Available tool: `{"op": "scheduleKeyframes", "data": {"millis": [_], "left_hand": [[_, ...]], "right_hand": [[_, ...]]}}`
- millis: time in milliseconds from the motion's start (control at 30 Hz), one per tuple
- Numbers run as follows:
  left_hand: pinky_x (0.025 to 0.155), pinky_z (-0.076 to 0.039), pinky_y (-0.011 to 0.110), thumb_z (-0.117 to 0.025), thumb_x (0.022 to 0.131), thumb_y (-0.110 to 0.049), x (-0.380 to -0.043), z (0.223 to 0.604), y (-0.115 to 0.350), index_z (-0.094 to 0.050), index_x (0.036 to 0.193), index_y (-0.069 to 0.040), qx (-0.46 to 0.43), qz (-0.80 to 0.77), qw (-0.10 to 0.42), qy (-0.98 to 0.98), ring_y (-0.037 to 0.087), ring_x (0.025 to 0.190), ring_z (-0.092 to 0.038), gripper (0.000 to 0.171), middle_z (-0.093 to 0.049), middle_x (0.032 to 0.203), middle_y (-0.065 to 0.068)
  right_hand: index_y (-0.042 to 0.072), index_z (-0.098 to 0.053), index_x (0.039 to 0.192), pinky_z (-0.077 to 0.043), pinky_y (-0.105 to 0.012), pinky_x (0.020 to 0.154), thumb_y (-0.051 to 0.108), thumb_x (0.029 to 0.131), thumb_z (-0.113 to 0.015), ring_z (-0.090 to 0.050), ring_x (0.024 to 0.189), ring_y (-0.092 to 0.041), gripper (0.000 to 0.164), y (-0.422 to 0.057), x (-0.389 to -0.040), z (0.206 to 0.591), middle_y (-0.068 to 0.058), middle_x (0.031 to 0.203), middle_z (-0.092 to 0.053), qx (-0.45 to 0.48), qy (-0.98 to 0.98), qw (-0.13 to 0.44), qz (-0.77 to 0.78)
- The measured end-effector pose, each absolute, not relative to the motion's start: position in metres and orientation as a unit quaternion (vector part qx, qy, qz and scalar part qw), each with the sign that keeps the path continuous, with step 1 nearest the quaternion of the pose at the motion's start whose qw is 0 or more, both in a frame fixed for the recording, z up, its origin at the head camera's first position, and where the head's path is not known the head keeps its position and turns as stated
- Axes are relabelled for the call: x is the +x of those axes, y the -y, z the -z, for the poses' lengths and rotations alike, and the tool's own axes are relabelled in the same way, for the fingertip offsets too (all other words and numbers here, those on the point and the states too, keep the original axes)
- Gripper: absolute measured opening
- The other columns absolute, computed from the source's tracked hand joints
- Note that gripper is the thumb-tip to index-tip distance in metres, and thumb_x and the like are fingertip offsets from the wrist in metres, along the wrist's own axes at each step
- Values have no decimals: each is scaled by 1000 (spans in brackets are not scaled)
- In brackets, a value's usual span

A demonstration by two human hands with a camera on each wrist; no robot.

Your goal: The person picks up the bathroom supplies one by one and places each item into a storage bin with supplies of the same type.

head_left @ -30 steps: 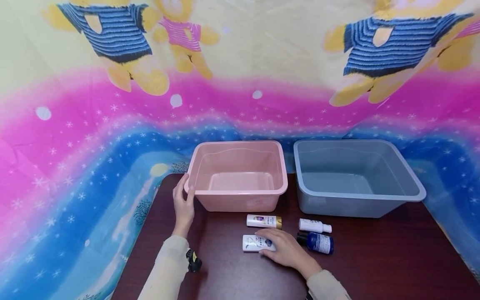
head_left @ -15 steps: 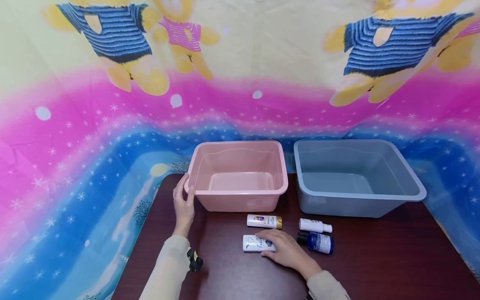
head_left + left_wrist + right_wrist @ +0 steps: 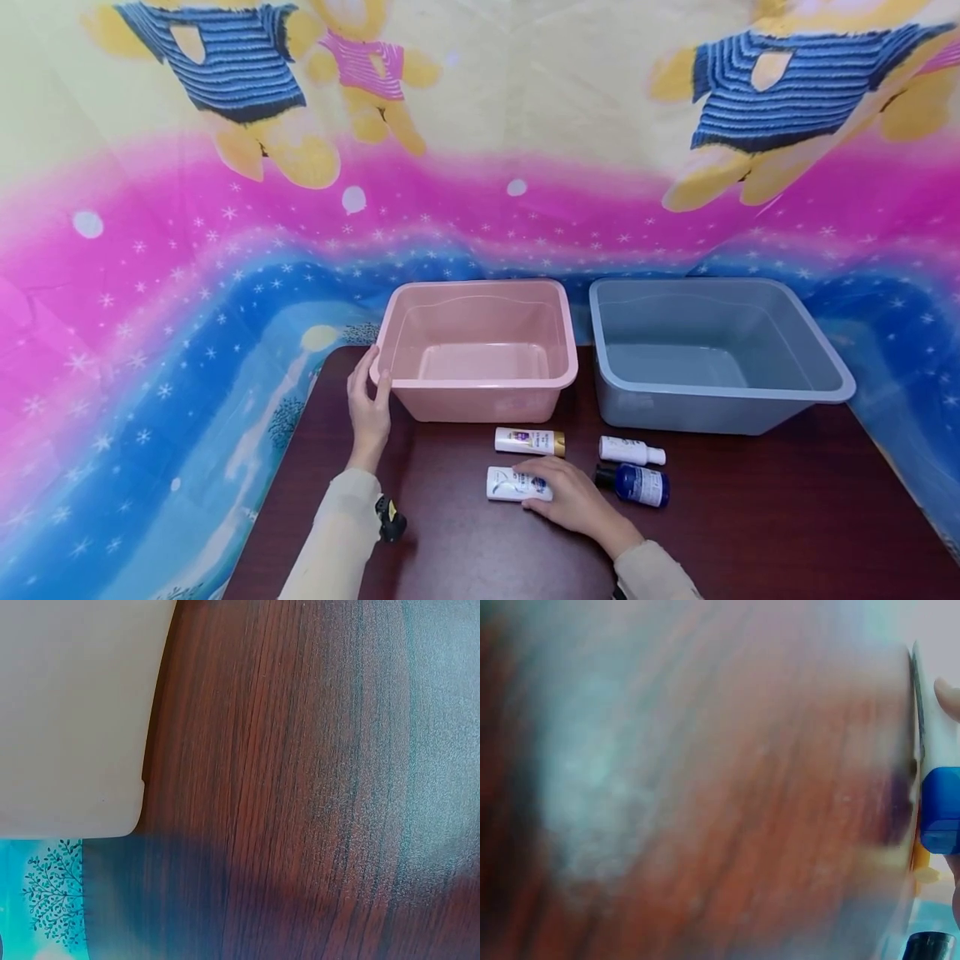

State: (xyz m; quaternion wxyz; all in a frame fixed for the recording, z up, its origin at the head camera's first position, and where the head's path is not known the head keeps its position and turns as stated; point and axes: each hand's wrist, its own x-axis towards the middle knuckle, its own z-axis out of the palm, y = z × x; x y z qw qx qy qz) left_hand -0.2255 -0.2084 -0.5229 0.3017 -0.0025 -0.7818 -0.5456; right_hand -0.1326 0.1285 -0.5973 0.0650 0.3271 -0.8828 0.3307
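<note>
My left hand (image 3: 369,417) rests against the near left corner of a pink plastic basin (image 3: 480,386), with thumb and fingers fairly straight on the outside of its rim. The basin's pale wall (image 3: 75,712) fills the upper left of the left wrist view. On the table, my right hand (image 3: 572,496) grips a white bottle (image 3: 506,484) lying on its side, thumb on the near side and fingers over the far side. Its blue cap (image 3: 941,814) shows in the right wrist view; in the head view the hand hides that end.
A white bottle with a gold cap (image 3: 528,441) lies between the held bottle and the pink basin. Right of the right hand lie a small white bottle (image 3: 630,451) and a dark blue bottle (image 3: 640,485). A grey-blue basin (image 3: 727,392) stands at the back right.
</note>
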Motion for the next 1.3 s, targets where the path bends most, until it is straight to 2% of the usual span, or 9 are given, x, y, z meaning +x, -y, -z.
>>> {"op": "scheduleKeyframes", "data": {"millis": [300, 500, 700, 933, 1067, 1300], "left_hand": [[110, -30, 54, -61, 97, -17, -226, 523, 208, -57, 141, -17, 6, 538, 303, 787, 25, 131, -43, 43, -54, 143, 2], [111, -29, 54, -61, 98, -17, -226, 523, 208, -57, 141, -18, 7, 540, 299, 787, 24, 132, -42, 43, -54, 143, 0], [112, -28, 52, -61, 98, -16, -226, 524, 207, -57, 141, -18, 7, 550, 300, 780, 23, 131, -43, 43, -54, 143, 0], [111, -26, 57, -60, 97, -6, -228, 523, 204, -56, 140, -6, 0, 562, 312, 766, 33, 130, -44, 44, -54, 142, 12], [111, -25, 59, -58, 96, -1, -218, 506, 195, -54, 140, 1, 0, 567, 305, 765, 37, 130, -43, 43, -52, 142, 18], [110, -26, 59, -57, 96, 0, -204, 485, 187, -53, 138, 4, 3, 570, 300, 765, 39, 130, -42, 43, -52, 141, 22]], "right_hand": [[15, -70, 119, -51, -41, 93, 22, 75, -87, -62, 114, -20, 48, -129, -134, 593, -5, 120, -68, 347, 867, 108, -340], [14, -70, 117, -53, -41, 90, 22, 74, -88, -64, 109, -20, 47, -130, -133, 589, -6, 117, -69, 358, 857, 148, -341], [15, -71, 118, -51, -36, 93, 24, 76, -87, -63, 111, -18, 46, -132, -132, 585, -4, 118, -69, 359, 850, 160, -351], [16, -71, 118, -49, -30, 94, 25, 76, -87, -63, 110, -14, 46, -133, -131, 577, 2, 117, -68, 356, 847, 183, -349], [17, -71, 118, -49, -30, 94, 26, 76, -87, -63, 110, -14, 45, -133, -129, 571, 3, 118, -68, 352, 846, 186, -354], [18, -70, 120, -45, -23, 97, 29, 79, -85, -63, 109, -15, 45, -133, -127, 564, 4, 118, -67, 347, 843, 188, -365]]}}
